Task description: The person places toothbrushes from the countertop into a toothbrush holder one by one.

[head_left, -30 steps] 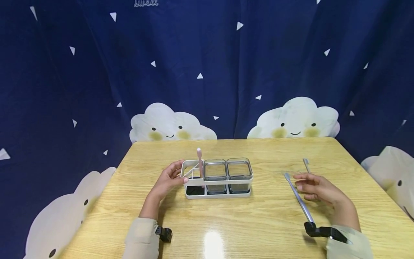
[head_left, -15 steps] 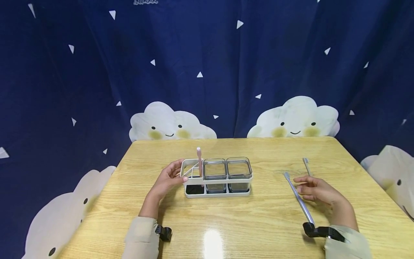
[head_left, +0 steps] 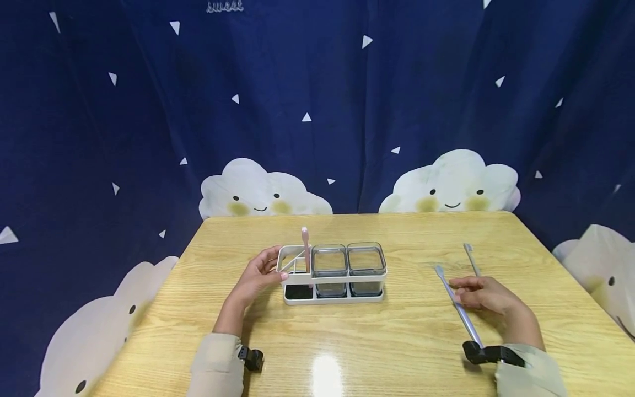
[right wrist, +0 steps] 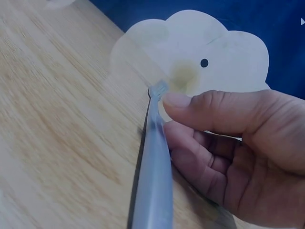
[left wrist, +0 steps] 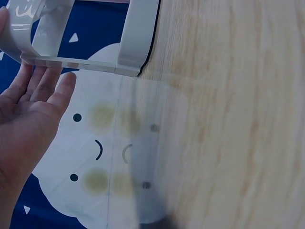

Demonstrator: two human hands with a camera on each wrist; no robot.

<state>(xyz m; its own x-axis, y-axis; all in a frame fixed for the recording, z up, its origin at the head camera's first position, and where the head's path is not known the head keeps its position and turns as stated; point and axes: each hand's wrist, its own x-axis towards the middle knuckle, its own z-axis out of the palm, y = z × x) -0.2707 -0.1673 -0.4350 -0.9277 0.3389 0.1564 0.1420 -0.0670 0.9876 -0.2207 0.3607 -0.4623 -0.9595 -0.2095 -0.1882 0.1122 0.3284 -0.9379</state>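
Note:
In the head view my left hand (head_left: 254, 282) holds the left end of a white toothbrush holder (head_left: 329, 279), thumb on the front rail and fingers round the back. A pink toothbrush (head_left: 305, 238) stands upright in one of its slots. Two clear square cups (head_left: 331, 261) fill the other bays. At the right, my right hand (head_left: 491, 295) is beside a lilac toothbrush (head_left: 467, 321) lying on the table. In the right wrist view, thumb and loosely bent fingertips are right at the edge of its handle (right wrist: 155, 181). The bristled head points away from me.
Beyond the right hand lies another toothbrush (head_left: 471, 256), partly hidden by that hand. The wooden table (head_left: 397, 342) ends at a dark blue curtain (head_left: 278, 66) with white cloud shapes. Each wrist wears a black camera mount (head_left: 252, 358).
My right hand has lowered slightly and moved closer to the lilac toothbrush, its fingers drawing nearer the handle. The left hand and the holder have stayed in place.

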